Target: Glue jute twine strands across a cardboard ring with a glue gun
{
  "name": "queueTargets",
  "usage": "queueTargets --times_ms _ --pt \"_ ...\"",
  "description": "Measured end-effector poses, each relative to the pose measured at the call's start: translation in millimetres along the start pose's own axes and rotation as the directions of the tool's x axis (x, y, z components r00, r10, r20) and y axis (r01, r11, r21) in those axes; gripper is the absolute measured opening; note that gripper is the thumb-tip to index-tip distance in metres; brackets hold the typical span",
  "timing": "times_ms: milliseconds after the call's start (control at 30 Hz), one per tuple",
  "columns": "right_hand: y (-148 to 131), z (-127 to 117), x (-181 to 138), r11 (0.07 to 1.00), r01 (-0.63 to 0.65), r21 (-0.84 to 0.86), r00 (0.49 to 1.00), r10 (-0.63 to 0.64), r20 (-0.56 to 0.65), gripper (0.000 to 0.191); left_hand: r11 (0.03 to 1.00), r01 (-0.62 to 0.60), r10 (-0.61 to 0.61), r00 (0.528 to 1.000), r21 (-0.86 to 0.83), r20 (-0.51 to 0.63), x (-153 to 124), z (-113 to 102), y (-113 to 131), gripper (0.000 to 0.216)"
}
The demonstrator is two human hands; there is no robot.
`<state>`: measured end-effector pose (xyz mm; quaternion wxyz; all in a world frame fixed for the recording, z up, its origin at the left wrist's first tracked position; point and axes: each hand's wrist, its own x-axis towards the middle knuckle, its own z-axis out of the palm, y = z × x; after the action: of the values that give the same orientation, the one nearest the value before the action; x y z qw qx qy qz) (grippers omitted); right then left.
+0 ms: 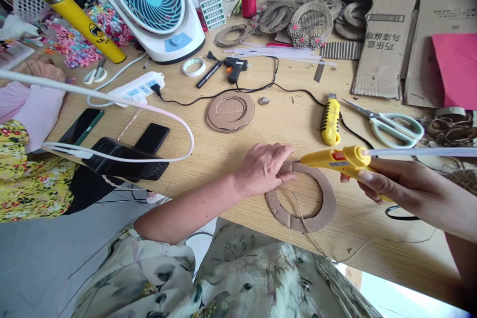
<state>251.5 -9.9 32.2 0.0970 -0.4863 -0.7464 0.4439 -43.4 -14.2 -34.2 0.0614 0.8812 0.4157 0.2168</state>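
My left hand (265, 168) pinches the upper left rim of a flat cardboard ring (325, 211) near the table's front edge. Thin twine (301, 212) runs from under these fingers across the ring and off over the edge. Wrapped around the handle of a yellow hot glue gun (335, 158), my right hand (395, 184) holds it level. Its nozzle points left, at the ring's top edge beside my left fingertips. A long clear glue stick (421, 152) sticks out of its back. Whether the nozzle touches the cardboard I cannot tell.
Behind lie a yellow utility knife (331, 121), scissors (397, 128), stacked cardboard rings (212, 117) and a black glue gun (235, 68). A fan (175, 42) and power strip (137, 87) stand left. A white cable (186, 129) loops near another person's sleeve (42, 104).
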Motion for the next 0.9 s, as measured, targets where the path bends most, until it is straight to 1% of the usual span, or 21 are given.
queueTargets --times_ms 167,333,500,700,900 --pt "-2.5 0.4 1.6 1.0 -0.002 -0.002 1.0 0.002 0.007 0.046 1.0 0.003 -0.003 1.0 -0.002 0.007 0.1 0.4 -0.5 0.054" --pt "1.2 0.9 1.4 1.0 -0.008 0.01 1.0 0.008 -0.002 0.044 1.0 0.012 -0.012 1.0 -0.002 0.028 0.3 -0.7 0.0 0.053" --pt "-0.1 2.5 1.3 1.0 -0.011 0.006 1.0 0.011 0.023 0.044 1.0 0.004 -0.004 1.0 0.003 0.011 0.8 -1.3 0.3 0.054" --pt "-1.0 1.4 1.0 1.0 -0.008 0.013 1.0 0.008 0.0 0.045 1.0 0.008 -0.008 1.0 -0.009 0.021 0.5 -1.5 0.4 0.055" --pt "1.7 2.4 2.4 0.999 -0.019 0.03 1.0 0.019 0.004 0.045 1.0 0.021 -0.021 0.999 0.003 0.03 0.9 -2.3 1.3 0.055"
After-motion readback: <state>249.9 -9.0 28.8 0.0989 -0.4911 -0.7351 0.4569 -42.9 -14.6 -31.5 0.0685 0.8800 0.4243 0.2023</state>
